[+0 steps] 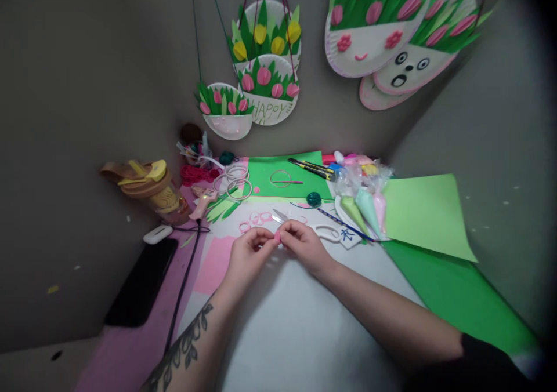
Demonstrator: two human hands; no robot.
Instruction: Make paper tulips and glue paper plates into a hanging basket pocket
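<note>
Between my two hands, over the white work surface, is a small piece of pink paper (277, 238). The fingertips of my left hand (252, 250) pinch it from one side. From the other side, my right hand (304, 246) grips it between thumb and fingers. Just beyond my fingers lie white-handled scissors (327, 233), their blades apart and partly hidden by my right hand. Several pink paper rings or offcuts (255, 222) rest behind my left hand. A sheet of pink paper (215, 264) lies left of my left wrist.
At left are a black phone (143, 282), a lidded cup (159, 192) and a glue gun (203, 203) with its cord. Cutter knives (311, 169), piping-like bags (365, 206) and green sheets (429, 212) lie toward the back and right. Paper-plate flower baskets (270, 84) hang on the wall.
</note>
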